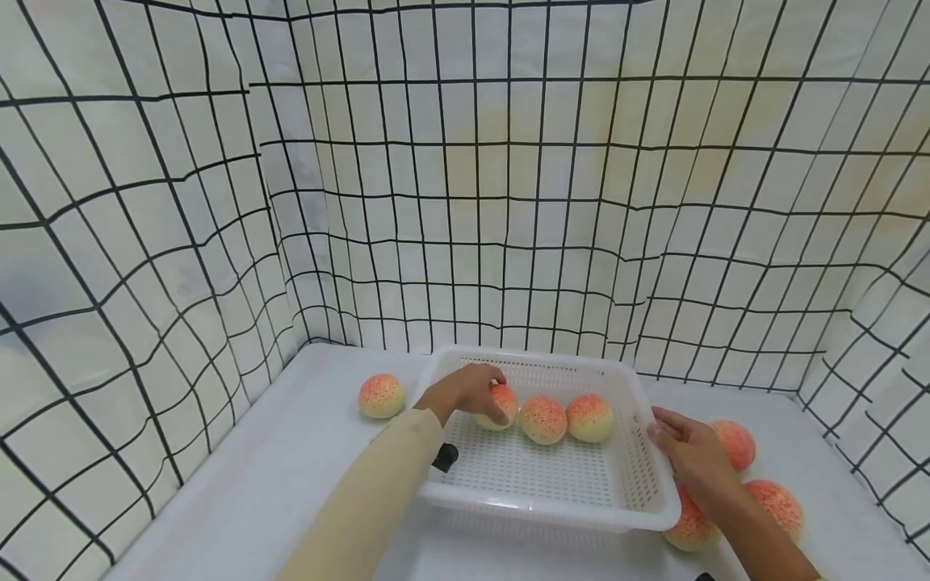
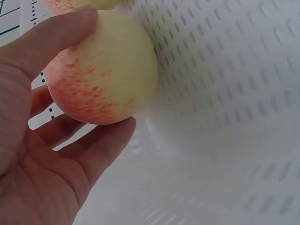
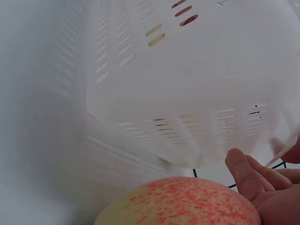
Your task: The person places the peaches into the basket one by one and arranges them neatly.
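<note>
A white perforated plastic basket (image 1: 538,510) stands in front of me with three red-and-yellow peaches inside. My left hand (image 1: 465,391) reaches over its left side and grips the leftmost peach (image 2: 117,70), thumb on one side and fingers curled under the other. Right of it, a second peach (image 1: 543,420) and a third peach (image 1: 590,418) lie side by side. At the basket's right side, my right hand (image 1: 690,452) holds the rim, fingers along the outer wall and thumb over the edge. Below that hand, in the right wrist view, a peach (image 3: 178,204) sits beside the basket.
Outside the basket, one peach (image 1: 381,396) lies on the white table (image 1: 291,452) to the left. To the right are a far peach (image 1: 735,445) and a nearer peach (image 1: 777,508), close to my right forearm. Black netting (image 1: 450,218) over white sheeting surrounds the table.
</note>
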The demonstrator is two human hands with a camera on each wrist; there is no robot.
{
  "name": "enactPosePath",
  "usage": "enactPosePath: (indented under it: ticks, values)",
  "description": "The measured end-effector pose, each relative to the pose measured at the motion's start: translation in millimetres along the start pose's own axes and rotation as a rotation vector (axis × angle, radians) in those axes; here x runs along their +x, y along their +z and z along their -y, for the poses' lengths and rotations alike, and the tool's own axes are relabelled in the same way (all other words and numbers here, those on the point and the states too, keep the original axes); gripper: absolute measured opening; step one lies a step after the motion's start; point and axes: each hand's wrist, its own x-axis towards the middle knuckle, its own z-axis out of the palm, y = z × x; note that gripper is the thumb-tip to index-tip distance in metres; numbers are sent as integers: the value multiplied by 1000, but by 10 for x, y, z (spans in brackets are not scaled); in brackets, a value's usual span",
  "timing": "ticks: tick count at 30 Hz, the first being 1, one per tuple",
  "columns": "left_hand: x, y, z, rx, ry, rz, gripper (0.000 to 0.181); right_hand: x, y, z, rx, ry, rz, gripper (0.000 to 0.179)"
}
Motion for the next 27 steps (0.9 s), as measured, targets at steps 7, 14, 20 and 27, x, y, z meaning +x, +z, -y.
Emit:
enactPosePath:
  ticks: [7, 14, 20, 27]
  values:
    - [-38, -7, 17, 47, -29, 8, 65, -22, 9, -12, -1, -15, 11, 64]
    - [-88, 15, -16, 10, -17, 11, 66, -21, 42, -34, 6, 6, 28, 64]
    - [-190, -192, 88, -49, -11, -3, 72, -17, 36, -28, -11, -4, 24, 64]
    - [-457, -740, 398, -156, 5, -117, 75, -22, -5, 7, -29, -14, 16, 65]
